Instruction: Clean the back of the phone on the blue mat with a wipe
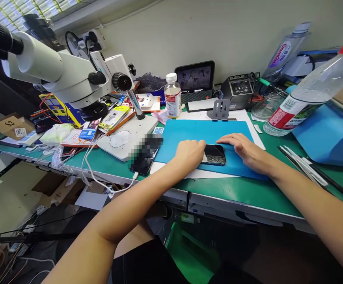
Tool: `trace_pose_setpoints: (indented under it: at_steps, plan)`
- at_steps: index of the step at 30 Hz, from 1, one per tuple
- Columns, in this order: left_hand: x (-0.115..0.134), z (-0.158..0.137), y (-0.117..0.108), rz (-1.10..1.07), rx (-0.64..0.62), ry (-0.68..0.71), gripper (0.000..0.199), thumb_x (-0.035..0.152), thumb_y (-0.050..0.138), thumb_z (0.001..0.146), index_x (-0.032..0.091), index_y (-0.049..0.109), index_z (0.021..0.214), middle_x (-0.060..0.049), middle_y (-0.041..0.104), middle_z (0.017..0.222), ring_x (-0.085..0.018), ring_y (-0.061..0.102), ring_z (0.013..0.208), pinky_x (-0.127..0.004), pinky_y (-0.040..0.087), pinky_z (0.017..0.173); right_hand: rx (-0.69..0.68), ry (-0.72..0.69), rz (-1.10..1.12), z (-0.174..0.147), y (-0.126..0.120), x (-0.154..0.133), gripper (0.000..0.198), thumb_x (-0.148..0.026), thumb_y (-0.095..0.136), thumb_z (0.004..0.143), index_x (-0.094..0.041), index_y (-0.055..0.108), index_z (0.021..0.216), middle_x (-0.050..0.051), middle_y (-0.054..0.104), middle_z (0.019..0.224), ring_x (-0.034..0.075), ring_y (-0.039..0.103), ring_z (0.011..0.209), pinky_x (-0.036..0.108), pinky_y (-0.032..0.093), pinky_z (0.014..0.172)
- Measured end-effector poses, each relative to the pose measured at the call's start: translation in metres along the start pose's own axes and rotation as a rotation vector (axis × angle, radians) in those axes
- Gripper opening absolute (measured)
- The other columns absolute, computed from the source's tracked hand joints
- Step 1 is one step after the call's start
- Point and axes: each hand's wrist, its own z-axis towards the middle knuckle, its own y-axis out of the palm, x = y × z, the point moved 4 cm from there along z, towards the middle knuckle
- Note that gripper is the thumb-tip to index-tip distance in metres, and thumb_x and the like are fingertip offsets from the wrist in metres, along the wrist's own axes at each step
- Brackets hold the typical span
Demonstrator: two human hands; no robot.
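Note:
A dark smartphone lies flat on the blue mat, its glossy face up with reflections on it. My left hand is closed at the phone's left end, fingers curled over that edge, and it hides that part of the phone. To the phone's right, my right hand is open, with fingers stretched toward the phone's upper right corner and the palm low over the mat. Left of the mat lies a second black phone, partly blurred out, with a white cable at its lower end.
A white microscope stands at the left on its base. Behind the mat are a drink bottle, a screen and a grey phone stand. At right, a large water bottle leans beside tweezers.

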Motion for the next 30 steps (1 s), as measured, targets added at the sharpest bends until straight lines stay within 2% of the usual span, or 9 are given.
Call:
trace_pose_setpoints:
  at_steps: [5,10,16,19,25,27,30]
  plan:
    - [0.01,0.014,0.001,0.009,0.015,-0.001,0.027,0.014,0.039,0.102,0.017,0.064,0.113,-0.015,0.073,0.104,-0.028,0.072,0.098,-0.034,0.05,0.078,-0.003,0.005,0.025,-0.002,0.0,0.0,0.094,-0.086,0.007,0.084,-0.03,0.067,0.129,0.011,0.065,0.131,0.037,0.051,0.129,0.059,0.033,0.117]
    - [0.034,0.026,0.003,0.002,0.035,0.029,0.03,0.016,0.037,0.104,0.014,0.062,0.12,-0.015,0.073,0.107,-0.027,0.072,0.099,-0.033,0.051,0.078,0.02,0.02,0.043,-0.003,-0.003,-0.006,0.097,-0.088,0.005,0.082,-0.031,0.068,0.129,0.011,0.066,0.132,0.038,0.05,0.131,0.056,0.034,0.117]
    - [0.056,0.015,0.004,0.002,0.046,0.086,0.031,0.018,0.036,0.105,0.014,0.06,0.124,-0.013,0.074,0.105,-0.025,0.072,0.098,-0.031,0.051,0.078,0.053,0.047,0.052,-0.003,-0.006,-0.011,0.102,-0.09,0.003,0.079,-0.029,0.067,0.13,0.012,0.067,0.132,0.039,0.051,0.132,0.057,0.037,0.116]
    - [0.049,0.001,0.003,0.019,0.037,0.096,0.029,0.022,0.036,0.106,0.017,0.061,0.12,-0.012,0.074,0.102,-0.026,0.073,0.095,-0.031,0.051,0.076,0.058,0.041,0.063,-0.004,-0.004,-0.009,0.1,-0.089,0.006,0.08,-0.028,0.068,0.13,0.012,0.068,0.131,0.039,0.051,0.133,0.056,0.037,0.116]
    - [0.008,-0.012,0.002,0.086,-0.002,-0.026,0.032,0.022,0.031,0.106,0.016,0.063,0.11,-0.015,0.074,0.099,-0.029,0.073,0.092,-0.034,0.052,0.075,0.045,0.043,0.077,-0.005,-0.001,-0.007,0.097,-0.087,0.008,0.084,-0.026,0.067,0.13,0.012,0.067,0.132,0.039,0.049,0.133,0.057,0.036,0.116]
    - [0.006,-0.01,0.001,0.097,-0.007,-0.054,0.033,0.02,0.03,0.105,0.016,0.063,0.109,-0.016,0.074,0.099,-0.029,0.073,0.093,-0.034,0.052,0.075,0.032,0.035,0.081,-0.004,0.0,-0.007,0.097,-0.088,0.008,0.083,-0.027,0.067,0.131,0.012,0.067,0.131,0.039,0.049,0.132,0.057,0.036,0.115]
    - [0.022,-0.003,0.001,0.096,0.001,-0.052,0.031,0.015,0.032,0.103,0.013,0.062,0.112,-0.017,0.073,0.104,-0.028,0.073,0.097,-0.034,0.052,0.077,0.035,0.027,0.08,-0.003,-0.002,-0.009,0.099,-0.089,0.006,0.081,-0.028,0.067,0.13,0.012,0.068,0.13,0.038,0.05,0.131,0.056,0.036,0.115]
